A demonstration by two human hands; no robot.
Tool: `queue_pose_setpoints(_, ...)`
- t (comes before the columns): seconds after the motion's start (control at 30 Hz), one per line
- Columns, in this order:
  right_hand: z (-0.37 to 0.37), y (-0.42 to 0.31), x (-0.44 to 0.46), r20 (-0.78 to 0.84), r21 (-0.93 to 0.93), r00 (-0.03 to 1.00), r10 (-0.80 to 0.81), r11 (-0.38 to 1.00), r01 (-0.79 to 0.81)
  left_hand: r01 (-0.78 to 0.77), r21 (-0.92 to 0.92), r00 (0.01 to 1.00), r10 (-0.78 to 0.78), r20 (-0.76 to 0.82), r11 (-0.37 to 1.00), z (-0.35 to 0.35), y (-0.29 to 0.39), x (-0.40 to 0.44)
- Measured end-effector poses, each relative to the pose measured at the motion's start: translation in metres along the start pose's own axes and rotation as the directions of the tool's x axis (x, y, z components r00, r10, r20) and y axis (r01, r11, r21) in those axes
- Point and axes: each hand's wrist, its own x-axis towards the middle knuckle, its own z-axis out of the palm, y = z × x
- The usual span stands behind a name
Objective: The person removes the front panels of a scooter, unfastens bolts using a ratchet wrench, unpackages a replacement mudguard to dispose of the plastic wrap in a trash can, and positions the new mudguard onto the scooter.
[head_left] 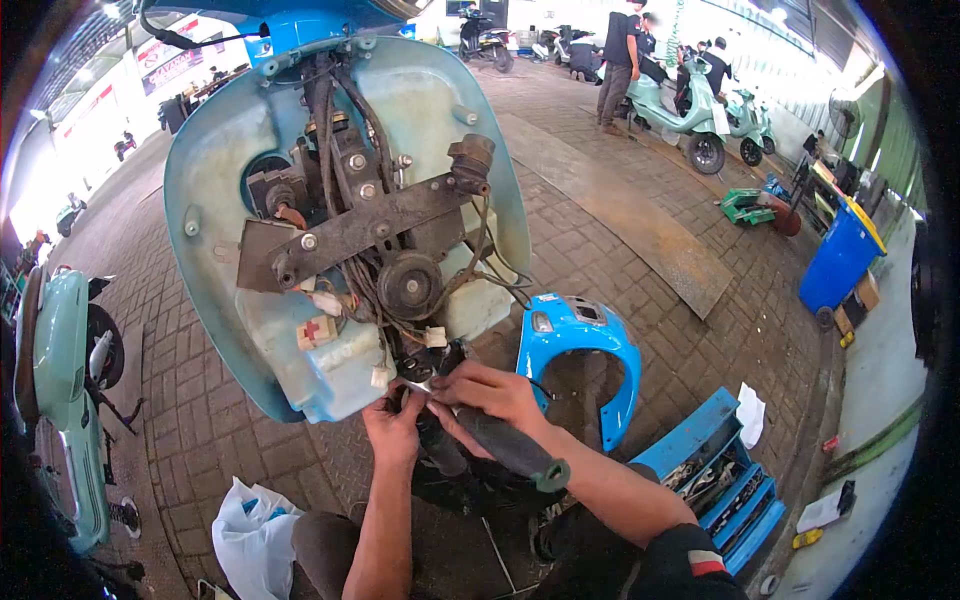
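Observation:
A scooter's opened front body [470, 70] fills the upper middle, with a dark metal bracket [400, 212], a round black horn [409, 285] and loose wiring with white connectors. Just below its lower edge, my left hand [393, 425] pinches a small shiny metal piece [415, 385] between thumb and finger. My right hand [490, 400] is closed at the same piece from the right, its fingers curled. Under the right hand lies a dark rubber-like grip [505, 445] with a green end; whether the hand holds it is unclear.
A blue curved panel [622, 350] lies on the paving right of the scooter. An open blue toolbox [690, 440] stands at lower right, a white plastic bag [255, 540] at lower left. Green scooters, a blue bin [843, 258] and several people [617, 70] are farther off.

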Motion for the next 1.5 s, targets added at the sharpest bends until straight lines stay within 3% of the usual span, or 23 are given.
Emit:
queue_pose_setpoints(0.17,-0.006,-0.005,0.001,0.141,-0.019,0.990,-0.001,1.000,0.003,-0.014,-0.013,1.000,0.014,-0.020,1.000,0.001,0.000,0.000)
queue_pose_setpoints(0.23,-0.004,-0.001,-0.002,0.239,-0.090,0.970,-0.039,0.994,0.063,0.031,0.080,0.989,-0.019,-0.148,0.996,0.003,-0.001,-0.003)
queue_pose_setpoints(0.3,-0.003,-0.007,0.000,0.286,-0.097,0.957,-0.051,0.992,0.082,-0.009,0.181,0.984,0.041,-0.174,0.983,0.011,0.010,-0.009)
queue_pose_setpoints(0.37,0.002,-0.012,0.000,0.228,-0.144,0.973,-0.026,0.988,0.061,0.001,0.047,0.989,0.006,-0.146,0.999,0.018,0.021,-0.014)
queue_pose_setpoints(0.4,0.007,-0.007,0.000,0.231,-0.141,0.973,-0.023,0.988,0.057,-0.077,0.064,0.991,0.083,-0.105,0.995,0.014,0.012,-0.012)
queue_pose_setpoints(0.43,0.011,0.001,0.000,0.108,-0.121,0.993,-0.041,0.991,0.054,-0.073,0.063,0.991,0.080,-0.108,0.995,0.013,0.015,-0.013)
queue_pose_setpoints(0.47,0.012,0.005,0.002,-0.019,-0.101,0.998,-0.056,0.993,0.053,-0.051,0.184,0.997,0.060,-0.041,0.982,0.012,0.021,-0.011)
queue_pose_setpoints(0.5,0.008,0.001,0.007,-0.078,-0.123,0.995,0.062,0.990,-0.071,-0.038,0.304,0.999,0.032,0.024,0.952,0.011,0.025,-0.010)
queue_pose_setpoints(0.57,0.008,0.021,-0.007,-0.089,0.105,0.883,0.460,0.886,-0.451,-0.048,0.293,0.998,0.031,0.063,0.955,0.012,0.027,-0.012)
queue_pose_setpoints(0.6,0.003,0.011,-0.002,-0.057,0.350,0.829,0.557,0.788,-0.506,-0.149,0.501,0.986,0.165,0.013,0.852,0.016,0.025,-0.017)
queue_pose_setpoints(0.63,0.004,0.009,-0.002,-0.056,0.346,0.831,0.553,0.792,-0.503,-0.214,0.686,0.953,0.302,-0.009,0.695,0.021,0.025,-0.023)
queue_pose_setpoints(0.7,0.008,0.012,-0.002,-0.064,0.666,0.757,0.650,0.593,-0.453,-0.189,0.660,0.962,0.270,-0.023,0.727,0.034,0.028,-0.036)
queue_pose_setpoints(0.77,0.010,0.011,-0.007,-0.051,0.633,0.768,0.638,0.616,-0.469,-0.247,0.770,0.915,0.404,-0.015,0.589,0.042,0.028,-0.043)
queue_pose_setpoints(0.83,0.014,0.005,-0.008,-0.108,0.316,0.819,0.563,0.801,-0.509,-0.229,0.766,0.905,0.422,-0.061,0.600,0.040,0.030,-0.040)
queue_pose_setpoints(0.87,0.015,0.001,-0.005,-0.110,0.318,0.822,0.559,0.803,-0.504,-0.115,0.737,0.970,0.236,-0.062,0.666,0.037,0.033,-0.038)
queue_pose_setpoints(0.9,0.014,-0.004,-0.002,-0.121,0.208,0.892,0.436,0.890,-0.407,0.013,0.707,0.998,0.038,-0.057,0.707,0.035,0.036,-0.038)
queue_pose_setpoints(0.97,0.012,-0.013,0.002,-0.095,-0.017,0.980,0.173,0.984,-0.175,0.002,0.696,0.999,0.021,-0.024,0.718,0.033,0.044,-0.036)
queue_pose_setpoints(1.1,0.013,0.004,-0.007,-0.042,0.131,0.937,0.346,0.932,-0.338,-0.060,0.649,0.998,0.027,0.060,0.759,0.024,0.048,-0.033)
queue_pose_setpoints(1.23,0.006,0.021,-0.010,0.030,0.276,0.937,0.348,0.898,-0.343,-0.137,0.574,0.989,0.078,0.127,0.807,0.000,0.020,-0.023)
queue_pose_setpoints(1.3,0.007,0.026,-0.011,0.073,0.498,0.914,0.400,0.779,-0.381,-0.149,0.560,0.986,0.082,0.143,0.815,-0.004,0.018,-0.021)
queue_pose_setpoints(1.43,0.005,0.027,-0.012,0.055,0.318,0.948,0.315,0.894,-0.315,-0.168,0.514,0.977,0.073,0.199,0.841,-0.011,0.019,-0.018)
queue_pose_setpoints(1.5,0.009,0.027,-0.012,-0.010,0.280,0.992,0.124,0.953,-0.116,-0.158,0.522,0.972,0.040,0.229,0.838,-0.016,0.023,-0.016)
